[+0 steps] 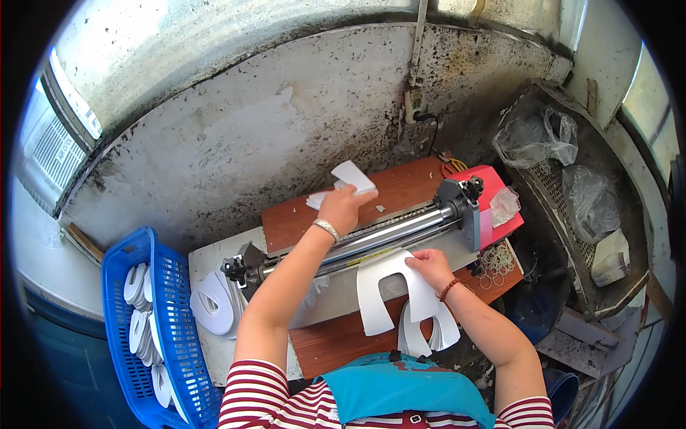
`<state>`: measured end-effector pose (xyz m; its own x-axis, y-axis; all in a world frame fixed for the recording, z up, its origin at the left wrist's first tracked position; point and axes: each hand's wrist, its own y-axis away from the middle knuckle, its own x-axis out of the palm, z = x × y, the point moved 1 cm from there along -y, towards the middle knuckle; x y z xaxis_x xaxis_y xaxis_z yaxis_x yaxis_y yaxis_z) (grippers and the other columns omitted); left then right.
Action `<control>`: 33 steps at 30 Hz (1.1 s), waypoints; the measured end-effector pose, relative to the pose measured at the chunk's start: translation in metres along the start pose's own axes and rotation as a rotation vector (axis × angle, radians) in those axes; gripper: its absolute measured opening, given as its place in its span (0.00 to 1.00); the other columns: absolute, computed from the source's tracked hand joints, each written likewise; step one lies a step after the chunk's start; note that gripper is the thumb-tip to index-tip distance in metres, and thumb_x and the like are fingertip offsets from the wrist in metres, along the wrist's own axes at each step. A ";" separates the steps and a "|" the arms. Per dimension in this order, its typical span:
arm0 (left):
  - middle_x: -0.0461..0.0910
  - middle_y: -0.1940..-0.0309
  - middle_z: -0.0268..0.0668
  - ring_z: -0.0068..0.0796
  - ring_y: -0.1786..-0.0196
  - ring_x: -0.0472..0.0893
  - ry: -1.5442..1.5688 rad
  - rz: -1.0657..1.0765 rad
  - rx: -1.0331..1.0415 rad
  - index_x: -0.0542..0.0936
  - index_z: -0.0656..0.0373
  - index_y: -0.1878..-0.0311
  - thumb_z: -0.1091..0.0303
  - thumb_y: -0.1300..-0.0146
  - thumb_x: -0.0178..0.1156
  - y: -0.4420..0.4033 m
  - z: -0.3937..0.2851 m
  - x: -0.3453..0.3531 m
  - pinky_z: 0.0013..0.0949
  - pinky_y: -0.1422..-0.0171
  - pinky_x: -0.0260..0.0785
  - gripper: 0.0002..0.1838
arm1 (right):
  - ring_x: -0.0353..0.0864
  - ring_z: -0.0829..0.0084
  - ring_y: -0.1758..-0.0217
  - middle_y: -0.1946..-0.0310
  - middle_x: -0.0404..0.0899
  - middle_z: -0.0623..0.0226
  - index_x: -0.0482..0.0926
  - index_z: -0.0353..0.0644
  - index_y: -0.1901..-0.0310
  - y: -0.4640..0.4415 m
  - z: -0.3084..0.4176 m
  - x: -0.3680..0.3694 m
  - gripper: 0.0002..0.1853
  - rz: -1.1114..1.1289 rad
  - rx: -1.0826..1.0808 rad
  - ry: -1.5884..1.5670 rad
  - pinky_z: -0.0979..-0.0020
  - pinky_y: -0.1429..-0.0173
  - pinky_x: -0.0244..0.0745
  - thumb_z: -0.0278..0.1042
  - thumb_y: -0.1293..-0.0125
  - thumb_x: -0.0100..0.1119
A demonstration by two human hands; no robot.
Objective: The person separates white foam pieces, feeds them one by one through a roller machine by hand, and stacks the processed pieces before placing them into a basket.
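Beyond the metal roller (357, 241) of a bench machine, my left hand (341, 210) grips some white cut pieces (351, 176) over the rear wooden board (300, 219). On the near side, my right hand (433, 269) pinches the upper right edge of a white U-shaped sheet (375, 289). The sheet's top edge lies close to the roller; whether it touches is unclear. Below it, more white U-shaped pieces (411, 336) are partly hidden. A stack of white curved pieces (214, 304) rests at the machine's left end.
A blue plastic basket (189, 343) with bundled white pieces stands at left. Rubber bands (495, 264) lie near the machine's red end cover (500, 187). Along the right side is a worn rack (564, 214) holding clear plastic bags (592, 204). A stained wall (236, 136) rises behind.
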<state>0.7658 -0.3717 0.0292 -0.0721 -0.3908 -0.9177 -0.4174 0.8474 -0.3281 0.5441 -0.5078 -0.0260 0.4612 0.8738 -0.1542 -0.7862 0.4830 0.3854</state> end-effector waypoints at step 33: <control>0.77 0.56 0.42 0.43 0.52 0.76 -0.562 -0.367 -0.442 0.75 0.54 0.45 0.81 0.57 0.56 0.327 0.105 -0.171 0.41 0.50 0.67 0.29 | 0.75 0.80 0.85 0.77 0.77 0.66 0.76 0.36 0.57 0.087 -0.060 -0.062 0.09 -0.117 0.032 -0.227 0.82 0.85 0.66 0.30 0.35 0.55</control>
<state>0.7370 0.0101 0.0547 0.5566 -0.2776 -0.7830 -0.6550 0.4331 -0.6192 0.4221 -0.5167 -0.0378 0.6318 0.7751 0.0074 -0.7104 0.5751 0.4057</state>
